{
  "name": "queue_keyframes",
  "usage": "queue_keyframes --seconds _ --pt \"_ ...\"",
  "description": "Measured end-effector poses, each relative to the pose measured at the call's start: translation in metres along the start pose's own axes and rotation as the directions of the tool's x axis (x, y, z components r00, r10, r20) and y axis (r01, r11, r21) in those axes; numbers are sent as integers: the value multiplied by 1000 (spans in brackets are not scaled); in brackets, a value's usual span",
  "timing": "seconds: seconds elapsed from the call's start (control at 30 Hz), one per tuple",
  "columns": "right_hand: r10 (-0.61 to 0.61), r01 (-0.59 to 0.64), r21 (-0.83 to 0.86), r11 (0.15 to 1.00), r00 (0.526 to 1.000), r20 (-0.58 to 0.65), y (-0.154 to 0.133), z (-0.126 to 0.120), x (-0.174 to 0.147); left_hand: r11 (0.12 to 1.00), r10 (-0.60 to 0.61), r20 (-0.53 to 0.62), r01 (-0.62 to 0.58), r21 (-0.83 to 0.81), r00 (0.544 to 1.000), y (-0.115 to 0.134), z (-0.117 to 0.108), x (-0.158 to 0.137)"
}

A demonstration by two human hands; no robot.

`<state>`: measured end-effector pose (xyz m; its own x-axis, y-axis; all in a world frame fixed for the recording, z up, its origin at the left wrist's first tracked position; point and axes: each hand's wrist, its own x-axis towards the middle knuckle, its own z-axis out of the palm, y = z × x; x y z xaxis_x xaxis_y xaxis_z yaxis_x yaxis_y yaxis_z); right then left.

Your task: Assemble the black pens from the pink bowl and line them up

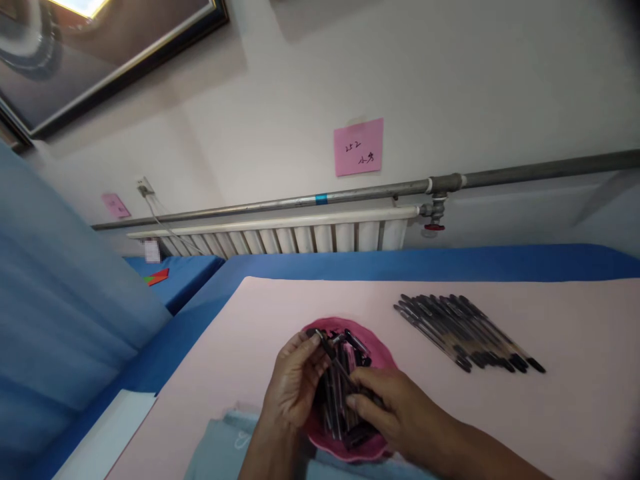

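Observation:
A dark pen (327, 348) is held slantwise above a pink scalloped bowl (385, 357). My left hand (295, 377) pinches its upper end between thumb and fingers, at the bowl's left side. Closed round the lower part of the same pen is my right hand (387, 403), over the bowl's right side. Inside the bowl lies a jumble of dark pen parts (336, 403), some slim and clear, others short like caps. My fingers cover parts of the held pen. To the right, several capped black pens (460, 330) lie side by side in a slanted row.
Pink paper (240, 347) covers the blue table (300, 267). Light blue cloth (225, 440) lies at the near edge below the bowl. A blue curtain (55, 307) hangs at left; a white radiator (300, 237) and pipe (360, 195) run along the wall behind.

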<state>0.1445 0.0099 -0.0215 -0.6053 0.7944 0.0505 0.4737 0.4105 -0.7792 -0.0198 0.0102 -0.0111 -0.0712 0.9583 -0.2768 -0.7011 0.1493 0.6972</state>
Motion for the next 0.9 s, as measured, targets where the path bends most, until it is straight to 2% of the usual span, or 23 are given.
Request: queue_keyframes --seconds 0.13,0.3,0.4,0.63,0.77,0.9 --pt "19 -19 -21 1000 999 -40 -2 2 -1 999 36 -1 -36 -3 999 -2 1 1" --pt "-28 27 99 995 1000 6 -2 -2 -1 1000 3 38 -3 15 999 -2 -1 1" --pt "-34 32 161 986 999 10 -2 -4 0 1000 25 35 -25 3 999 -2 0 0" --pt "90 -70 294 953 994 -56 -1 2 3 997 76 -1 -76 -6 997 -3 3 -1" --pt "67 -41 274 961 994 -83 -2 2 3 999 53 -36 -53 1 998 -2 1 2" --pt "84 -65 245 967 994 -67 -3 2 1 995 95 -87 -96 -10 992 0 1 2"
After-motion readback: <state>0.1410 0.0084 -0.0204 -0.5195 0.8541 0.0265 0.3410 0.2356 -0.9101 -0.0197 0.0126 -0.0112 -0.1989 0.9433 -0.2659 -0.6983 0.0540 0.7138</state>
